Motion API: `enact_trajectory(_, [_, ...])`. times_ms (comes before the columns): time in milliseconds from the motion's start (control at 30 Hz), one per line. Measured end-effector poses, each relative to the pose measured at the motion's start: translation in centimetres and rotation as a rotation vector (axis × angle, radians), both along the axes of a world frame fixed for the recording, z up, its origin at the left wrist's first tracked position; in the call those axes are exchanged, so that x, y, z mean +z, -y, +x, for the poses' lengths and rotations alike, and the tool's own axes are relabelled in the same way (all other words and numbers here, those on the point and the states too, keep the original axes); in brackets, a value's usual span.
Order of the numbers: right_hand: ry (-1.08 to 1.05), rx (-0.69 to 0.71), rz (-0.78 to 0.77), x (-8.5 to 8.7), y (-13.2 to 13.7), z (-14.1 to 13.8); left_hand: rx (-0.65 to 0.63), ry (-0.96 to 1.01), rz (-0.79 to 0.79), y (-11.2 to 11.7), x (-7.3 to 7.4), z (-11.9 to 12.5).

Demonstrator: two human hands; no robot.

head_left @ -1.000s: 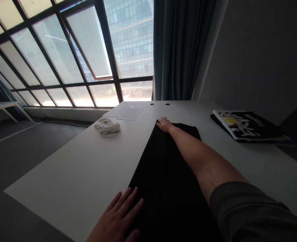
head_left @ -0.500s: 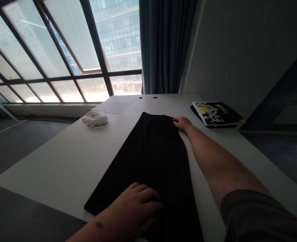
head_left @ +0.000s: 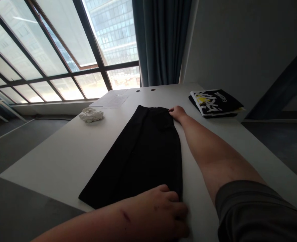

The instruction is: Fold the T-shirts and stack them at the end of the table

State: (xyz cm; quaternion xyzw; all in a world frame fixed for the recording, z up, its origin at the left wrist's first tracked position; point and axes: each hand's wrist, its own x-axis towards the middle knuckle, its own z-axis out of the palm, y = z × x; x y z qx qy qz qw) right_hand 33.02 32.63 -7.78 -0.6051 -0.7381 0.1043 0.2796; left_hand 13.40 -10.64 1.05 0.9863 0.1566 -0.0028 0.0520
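A pair of black trousers (head_left: 148, 151), as far as its shape shows, lies flat and lengthwise on the white table (head_left: 60, 161). At the far right corner, my right hand (head_left: 177, 113) is closed, its fingertips pinching the fabric's edge. Across the near end reaches my left hand (head_left: 170, 210), its fingers curled down over the right edge of the cloth. The fingertips of that hand are hidden, and the nearest part of the trousers lies behind the forearm.
A crumpled white cloth (head_left: 91, 115) lies left of the trousers. Papers (head_left: 114, 100) rest near the far left edge. At the far right sits a folded black printed garment (head_left: 216, 102) in a stack. Beyond are a blue curtain (head_left: 161, 43) and slanted windows.
My left hand has moved right across the near end to the trousers' right edge, and its fingers have curled. My right hand stays at the far corner. The view has shifted slightly.
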Motion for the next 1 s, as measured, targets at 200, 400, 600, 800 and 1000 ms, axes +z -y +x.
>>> enact_trajectory(200, [-0.121,-0.013,0.039,1.7,-0.5,-1.3,0.125,0.153,0.058,1.3,1.8,-3.5])
enact_trajectory(400, [-0.246,0.012,0.087,3.6,-2.3,-4.5,0.365,0.347,0.035,4.2,1.1,-9.1])
enact_trajectory(600, [0.121,0.232,0.018,2.1,-2.7,-10.2,0.577,0.348,0.049,5.6,-2.1,-13.7])
enact_trajectory(800, [0.243,0.364,-0.075,-1.1,-1.9,-12.4,0.721,0.293,0.059,7.0,-4.3,-16.1])
enact_trajectory(1000, [0.274,0.365,-0.070,-0.7,-1.8,-12.2,0.674,0.386,0.079,6.3,-5.1,-16.3])
